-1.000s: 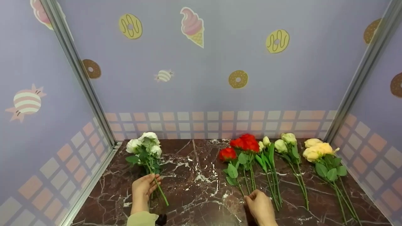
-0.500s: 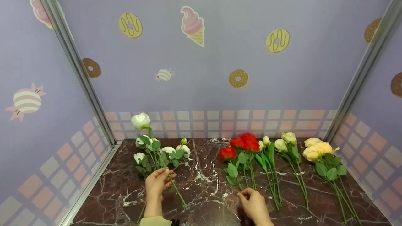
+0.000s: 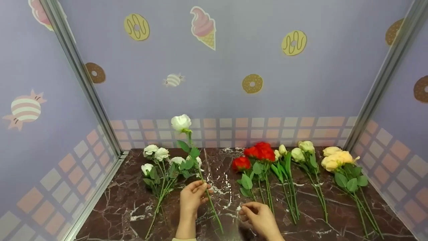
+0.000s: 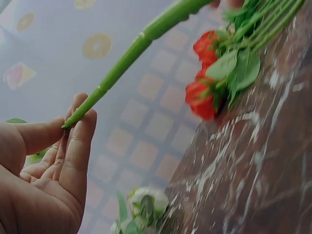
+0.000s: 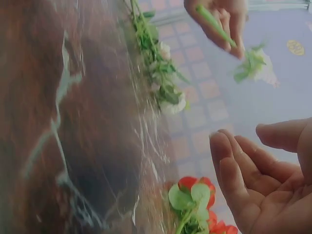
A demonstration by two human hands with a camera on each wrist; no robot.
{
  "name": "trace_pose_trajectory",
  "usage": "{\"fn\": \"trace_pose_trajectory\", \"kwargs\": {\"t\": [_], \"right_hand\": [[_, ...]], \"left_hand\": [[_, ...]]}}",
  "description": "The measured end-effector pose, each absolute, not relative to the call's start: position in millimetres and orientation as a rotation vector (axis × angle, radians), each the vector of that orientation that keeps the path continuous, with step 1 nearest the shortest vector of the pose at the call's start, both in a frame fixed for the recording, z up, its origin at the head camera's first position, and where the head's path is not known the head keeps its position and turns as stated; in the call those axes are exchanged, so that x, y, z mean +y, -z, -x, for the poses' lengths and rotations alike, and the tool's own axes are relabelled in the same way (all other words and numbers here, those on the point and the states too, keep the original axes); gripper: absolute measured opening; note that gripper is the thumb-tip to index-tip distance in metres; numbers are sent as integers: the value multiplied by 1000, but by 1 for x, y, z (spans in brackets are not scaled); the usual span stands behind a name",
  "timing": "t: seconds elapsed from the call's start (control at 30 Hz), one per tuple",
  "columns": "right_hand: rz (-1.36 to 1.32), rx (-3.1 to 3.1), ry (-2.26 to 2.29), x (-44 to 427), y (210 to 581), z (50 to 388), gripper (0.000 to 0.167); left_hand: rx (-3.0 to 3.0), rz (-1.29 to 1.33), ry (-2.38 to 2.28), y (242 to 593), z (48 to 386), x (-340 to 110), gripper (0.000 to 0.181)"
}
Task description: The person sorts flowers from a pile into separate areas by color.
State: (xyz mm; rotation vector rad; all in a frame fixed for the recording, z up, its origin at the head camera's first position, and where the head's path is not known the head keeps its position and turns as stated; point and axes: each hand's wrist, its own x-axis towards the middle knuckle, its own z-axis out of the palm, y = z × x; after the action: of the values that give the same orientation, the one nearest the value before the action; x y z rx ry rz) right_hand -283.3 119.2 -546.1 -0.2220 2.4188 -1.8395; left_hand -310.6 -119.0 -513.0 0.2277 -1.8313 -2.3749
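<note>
My left hand (image 3: 194,197) pinches the green stem of a white rose (image 3: 181,123) between thumb and fingers. The bloom stands raised in front of the back wall, and the stem's cut end points down towards me. In the left wrist view the stem (image 4: 122,63) runs up and away from the pinching fingertips (image 4: 83,122). My right hand (image 3: 262,217) hovers to the right of that stem, holding nothing; its thumb and loosely bent fingers are apart in the right wrist view. Nearest to it lie several red roses (image 3: 260,152).
More white flowers (image 3: 162,154) lie at the left of the dark marble tabletop (image 3: 123,204). Right of the red roses are pale buds (image 3: 283,149), greenish-white roses (image 3: 306,147) and yellow roses (image 3: 337,160), stems towards me. Patterned walls (image 3: 227,67) enclose the table.
The left hand has lifted one white rose out of the left bunch and carried it rightwards, while the other white flowers stay on the table. The right hand has shifted left, away from the red roses' stems.
</note>
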Motion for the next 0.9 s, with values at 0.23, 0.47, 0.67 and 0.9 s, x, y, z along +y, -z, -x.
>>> {"fn": "trace_pose_trajectory", "kwargs": {"t": [0.23, 0.47, 0.67, 0.9], "right_hand": [[305, 2299, 1854, 105, 547, 277, 33], [333, 2085, 1937, 96, 545, 272, 37], [311, 1985, 1970, 92, 546, 269, 35], [249, 2002, 1973, 86, 556, 273, 29]], "left_hand": [[-1863, -126, 2446, 515, 303, -90, 17], [-1906, -71, 2465, 521, 299, -76, 20], [-1912, -20, 2507, 524, 298, -73, 23], [-1992, -21, 2471, 531, 303, -76, 29]]}}
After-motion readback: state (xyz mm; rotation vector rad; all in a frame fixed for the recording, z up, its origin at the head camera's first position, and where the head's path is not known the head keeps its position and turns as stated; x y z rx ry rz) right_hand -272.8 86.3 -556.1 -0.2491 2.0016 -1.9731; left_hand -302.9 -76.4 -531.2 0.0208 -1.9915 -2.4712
